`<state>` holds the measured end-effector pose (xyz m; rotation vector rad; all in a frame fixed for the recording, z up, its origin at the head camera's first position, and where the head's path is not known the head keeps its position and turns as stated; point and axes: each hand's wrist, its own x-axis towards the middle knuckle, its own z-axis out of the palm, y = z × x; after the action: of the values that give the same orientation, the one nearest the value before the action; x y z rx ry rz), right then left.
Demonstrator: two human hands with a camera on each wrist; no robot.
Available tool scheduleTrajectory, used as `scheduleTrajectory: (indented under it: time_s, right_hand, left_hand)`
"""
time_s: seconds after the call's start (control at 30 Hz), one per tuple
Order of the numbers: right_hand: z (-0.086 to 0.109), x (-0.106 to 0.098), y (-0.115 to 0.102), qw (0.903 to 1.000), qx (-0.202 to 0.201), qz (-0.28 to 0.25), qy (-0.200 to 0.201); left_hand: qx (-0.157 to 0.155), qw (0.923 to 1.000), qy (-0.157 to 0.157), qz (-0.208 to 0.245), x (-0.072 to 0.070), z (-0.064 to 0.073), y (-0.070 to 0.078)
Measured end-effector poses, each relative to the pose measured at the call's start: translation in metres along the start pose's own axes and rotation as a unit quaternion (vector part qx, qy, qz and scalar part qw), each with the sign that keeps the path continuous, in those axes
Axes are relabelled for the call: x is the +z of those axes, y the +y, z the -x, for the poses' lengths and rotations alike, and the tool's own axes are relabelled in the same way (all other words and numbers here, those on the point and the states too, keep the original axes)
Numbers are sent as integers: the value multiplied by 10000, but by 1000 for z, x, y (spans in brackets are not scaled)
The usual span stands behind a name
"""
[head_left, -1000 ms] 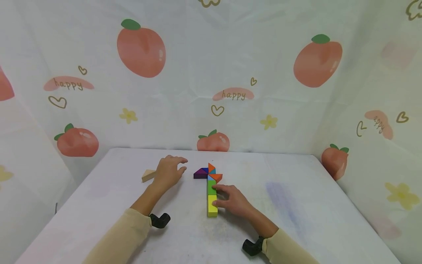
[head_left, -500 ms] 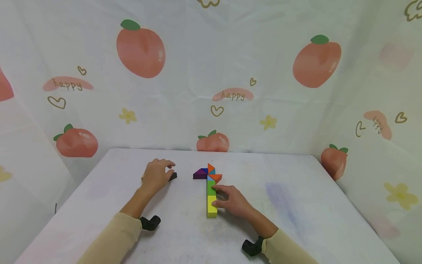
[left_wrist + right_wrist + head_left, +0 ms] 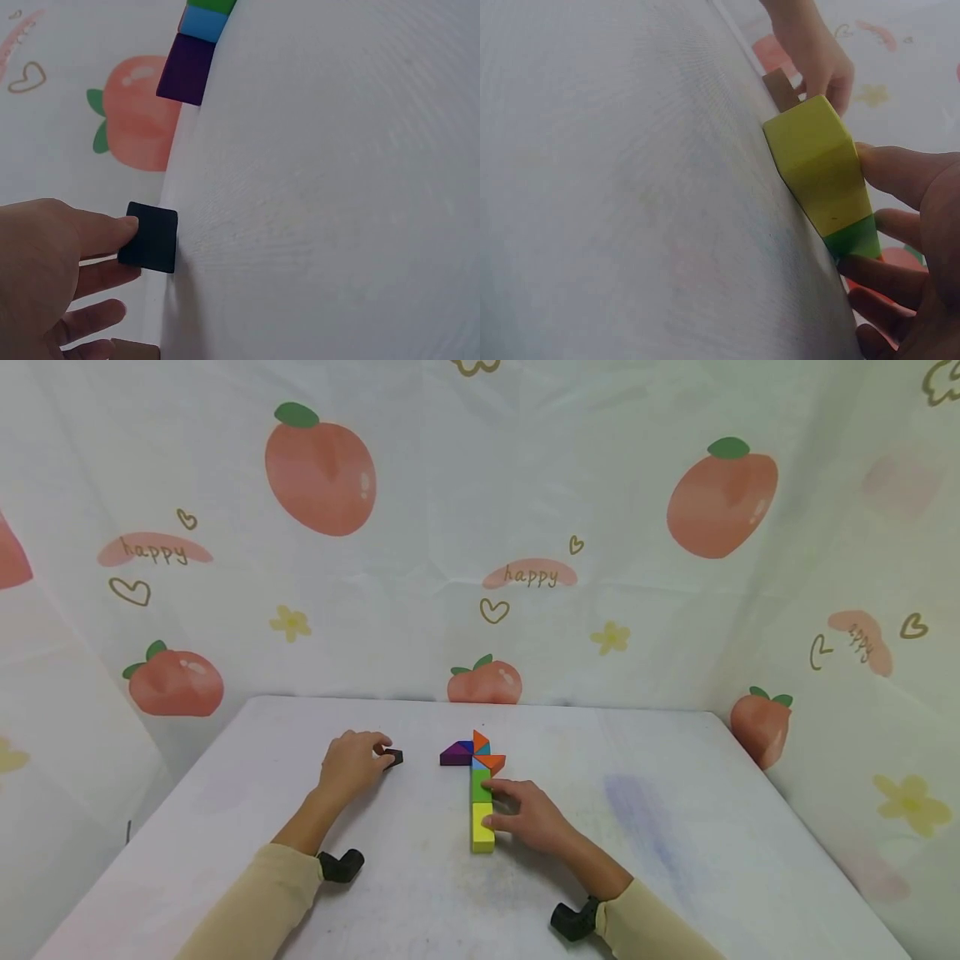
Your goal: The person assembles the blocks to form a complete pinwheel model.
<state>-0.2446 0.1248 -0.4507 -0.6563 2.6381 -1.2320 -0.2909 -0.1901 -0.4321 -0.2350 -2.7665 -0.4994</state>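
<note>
My left hand [image 3: 351,764] pinches a small black block [image 3: 154,238] between thumb and fingers, low at the table on the left. Beside that hand, a natural wood block [image 3: 135,350] peeks out at the bottom of the left wrist view; the hand hides it in the head view. My right hand [image 3: 536,818] rests its fingers against a column made of a green block [image 3: 478,785] and a yellow block [image 3: 483,837], thumb on the yellow one. The column's far end meets a pinwheel of wedges: purple [image 3: 455,756], dark blue, orange [image 3: 493,763], teal and light blue.
The blocks lie on a white table [image 3: 660,843] whose surface has faint bluish smudges. Behind it hangs a white cloth [image 3: 420,627] printed with peaches. Each cuff carries a black wrist mount, the left one [image 3: 342,866] close to the tabletop.
My left hand has moved left and slightly down from its spot nearer the wedges, and its fingers have closed on the black block. The right hand and the joined blocks stay in place.
</note>
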Motion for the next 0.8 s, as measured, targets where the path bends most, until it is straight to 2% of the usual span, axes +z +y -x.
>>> scheduleTrajectory:
  time_s: [0.2,0.37,0.67,0.8]
  right_hand:
    - [0,0,0,10000,-23,-5,-2]
    - [-1,-2,-2,10000,11,-7,-16]
    - [0,0,-1,9999,118,-9,14]
    - [1,0,-2,9999,115,-9,19]
  left_hand:
    - [-232,9996,-119,51,0,0,2]
    - [-228,9996,-144,44,-2,-2,4]
    - [-170,9992,-367,-71,-2,-3,5]
    - [-116,9994,-313,-57,-2,-4,5]
